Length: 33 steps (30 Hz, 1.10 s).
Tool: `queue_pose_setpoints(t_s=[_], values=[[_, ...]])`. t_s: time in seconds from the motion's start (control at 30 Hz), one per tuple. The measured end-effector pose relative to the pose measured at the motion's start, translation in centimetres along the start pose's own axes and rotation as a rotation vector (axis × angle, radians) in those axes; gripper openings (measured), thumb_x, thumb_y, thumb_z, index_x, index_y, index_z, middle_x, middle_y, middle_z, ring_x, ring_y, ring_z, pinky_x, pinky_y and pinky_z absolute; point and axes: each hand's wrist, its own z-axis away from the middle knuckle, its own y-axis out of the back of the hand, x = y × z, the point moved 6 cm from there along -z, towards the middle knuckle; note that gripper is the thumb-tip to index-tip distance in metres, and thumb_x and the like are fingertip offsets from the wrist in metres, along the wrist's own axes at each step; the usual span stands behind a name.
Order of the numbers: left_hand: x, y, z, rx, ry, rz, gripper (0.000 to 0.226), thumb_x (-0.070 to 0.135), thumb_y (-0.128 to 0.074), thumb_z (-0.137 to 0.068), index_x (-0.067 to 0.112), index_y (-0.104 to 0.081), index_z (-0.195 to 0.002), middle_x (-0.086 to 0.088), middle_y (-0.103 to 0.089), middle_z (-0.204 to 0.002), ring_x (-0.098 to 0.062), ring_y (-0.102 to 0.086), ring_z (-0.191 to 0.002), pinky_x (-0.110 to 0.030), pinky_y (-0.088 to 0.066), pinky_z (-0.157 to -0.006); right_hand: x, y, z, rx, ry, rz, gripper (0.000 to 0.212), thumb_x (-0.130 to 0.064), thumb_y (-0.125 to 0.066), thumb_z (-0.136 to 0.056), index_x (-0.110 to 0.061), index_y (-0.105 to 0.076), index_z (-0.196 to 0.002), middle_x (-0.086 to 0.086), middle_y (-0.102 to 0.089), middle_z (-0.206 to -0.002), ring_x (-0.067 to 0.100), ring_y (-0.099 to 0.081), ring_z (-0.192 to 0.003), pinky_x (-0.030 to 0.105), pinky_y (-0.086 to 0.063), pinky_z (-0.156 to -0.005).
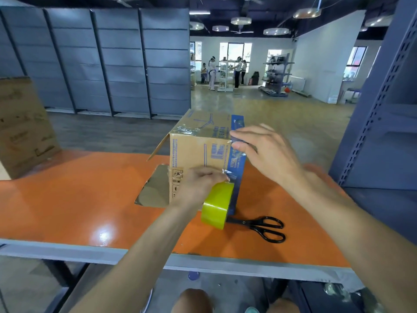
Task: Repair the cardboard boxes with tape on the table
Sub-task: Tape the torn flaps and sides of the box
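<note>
A brown cardboard box [194,152] with blue print lies on its side on the orange table [67,199], its flaps open to the left. My left hand [198,186] grips a yellow-green roll of clear tape [216,207] against the box's near face. A strip of clear tape runs from the roll up the blue-printed edge of the box. My right hand [264,152] presses that strip onto the box's upper right corner with thumb and fingertips, the other fingers spread.
Black scissors [261,225] lie on the table right of the roll. A second large cardboard box [22,127] stands at the table's far left. A grey metal rack [381,109] rises at the right. People stand far off by shelves.
</note>
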Motion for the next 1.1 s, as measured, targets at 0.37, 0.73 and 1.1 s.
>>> queue_pose_setpoints(t_s=[0.37, 0.73, 1.1], values=[[1.0, -0.4, 1.6, -0.043, -0.137, -0.02, 0.011, 0.019, -0.072, -0.092, 0.019, -0.081, -0.087, 0.009, -0.078, -0.091, -0.003, -0.068, -0.093, -0.024, -0.047, -0.088, 0.2, -1.0, 0.5, -0.059, 0.015, -0.068, 0.057, -0.036, -0.077, -0.086, -0.019, -0.061, -0.139, -0.006, -0.062, -0.133, 0.015, -0.046, -0.119, 0.021, -0.033, -0.099], [6.1, -0.9, 3.6, 0.044, -0.903, -0.712, 0.017, 0.024, -0.071, -0.089, 0.036, -0.077, -0.08, 0.008, -0.036, -0.162, -0.013, -0.011, -0.156, -0.04, -0.014, -0.121, 1.1, -0.8, 0.4, 0.007, 0.064, -0.126, 0.036, -0.025, -0.06, -0.101, -0.016, -0.065, -0.135, -0.003, -0.067, -0.129, 0.018, -0.054, -0.108, 0.018, -0.034, -0.094], [6.4, -0.6, 1.5, -0.009, -0.78, -0.677, 0.018, 0.035, -0.062, -0.086, 0.038, -0.079, -0.085, 0.014, -0.049, -0.149, -0.002, -0.036, -0.143, -0.03, 0.002, -0.124, 1.9, -0.9, 0.4, -0.045, -0.041, -0.256, 0.051, -0.039, -0.077, -0.085, -0.023, -0.066, -0.132, -0.017, -0.062, -0.126, 0.002, -0.047, -0.112, 0.026, -0.041, -0.101]])
